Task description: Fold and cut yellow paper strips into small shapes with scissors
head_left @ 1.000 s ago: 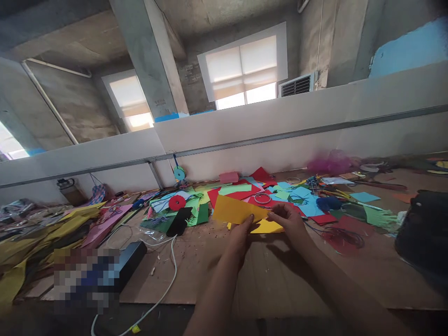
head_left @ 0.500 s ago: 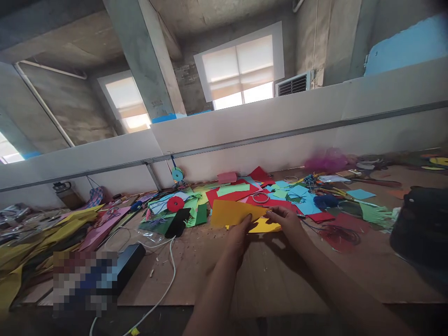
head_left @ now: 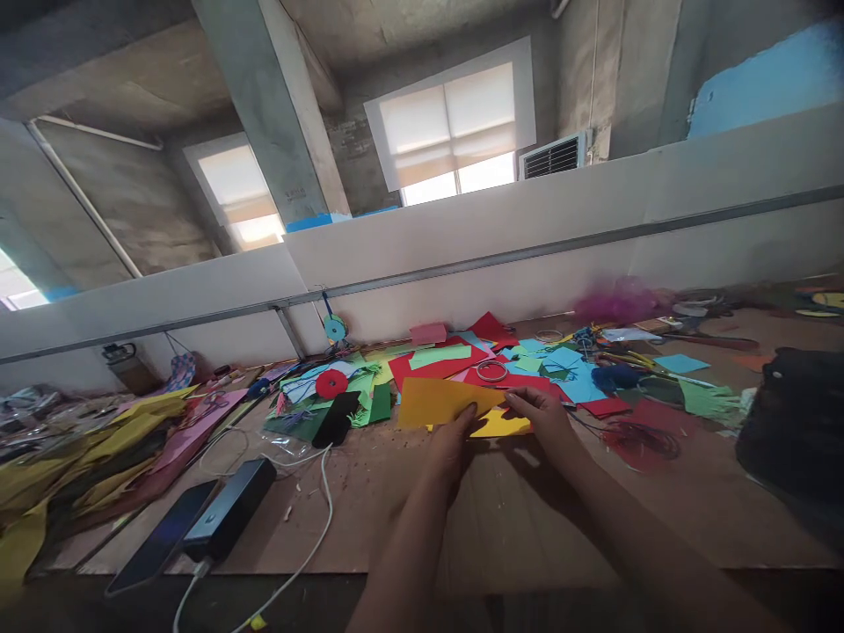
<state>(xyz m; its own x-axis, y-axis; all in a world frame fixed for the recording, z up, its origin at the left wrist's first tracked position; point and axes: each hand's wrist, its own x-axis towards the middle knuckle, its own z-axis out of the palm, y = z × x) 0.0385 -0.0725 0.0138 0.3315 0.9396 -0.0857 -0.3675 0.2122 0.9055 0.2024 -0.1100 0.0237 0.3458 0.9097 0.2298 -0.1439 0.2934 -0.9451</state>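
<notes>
A sheet of yellow paper [head_left: 432,402] is raised above the table, held between both hands. My left hand [head_left: 454,437] pinches its lower edge, thumb on the near face. Closed on its right end, my right hand [head_left: 537,415] grips with thumb and fingertips. Another piece of bright yellow paper [head_left: 505,424] shows just beneath, between the hands. Behind them lie red paper [head_left: 399,369], a light green strip [head_left: 440,356], blue paper pieces [head_left: 580,384] and a ring [head_left: 491,371].
At left are a black power bank [head_left: 230,510] with a white cable [head_left: 328,501], a dark phone [head_left: 164,536] and yellow-olive sheets [head_left: 98,448]. A black bag-like object [head_left: 791,431] stands at right. A white partition [head_left: 462,246] closes the table's back.
Both hands and the yellow paper stay almost in place. The blurred-out patch at lower left is gone, so the phone shows there.
</notes>
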